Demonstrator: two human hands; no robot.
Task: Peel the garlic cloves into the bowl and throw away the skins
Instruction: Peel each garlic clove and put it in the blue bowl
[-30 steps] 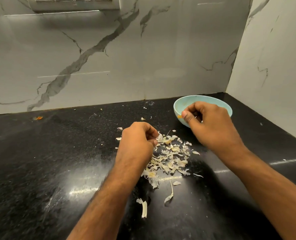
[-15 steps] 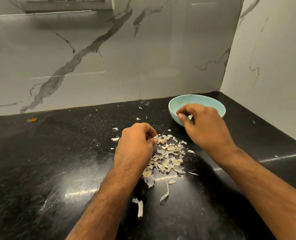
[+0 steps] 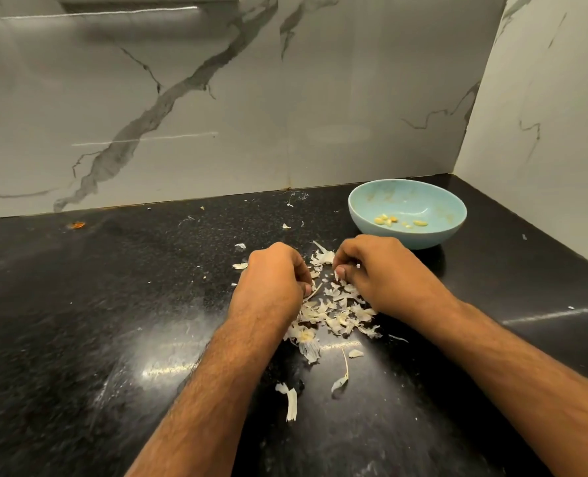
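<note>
A light blue bowl [image 3: 365, 215] stands at the back right of the black counter [image 3: 96, 321] with a few peeled garlic cloves [image 3: 385, 220] inside. In front of it lies a pile of dry garlic skins [image 3: 334, 315]. My left hand [image 3: 272, 284] rests at the pile's left edge, its fingers curled tight round a small garlic piece that they mostly hide. My right hand [image 3: 378, 273] is at the pile's far right side, with thumb and fingers pinching a white bit of skin. The two hands nearly meet over the pile.
Marble walls close the counter at the back and right, forming a corner behind the bowl. Loose skin scraps [image 3: 291, 402] lie nearer me, and others are scattered toward the back wall. A small orange speck [image 3: 78, 224] sits at the far left.
My right hand has left the bowl and come down to the skin pile beside my left hand. The bowl's inside now shows. The left hand has stayed in place.
</note>
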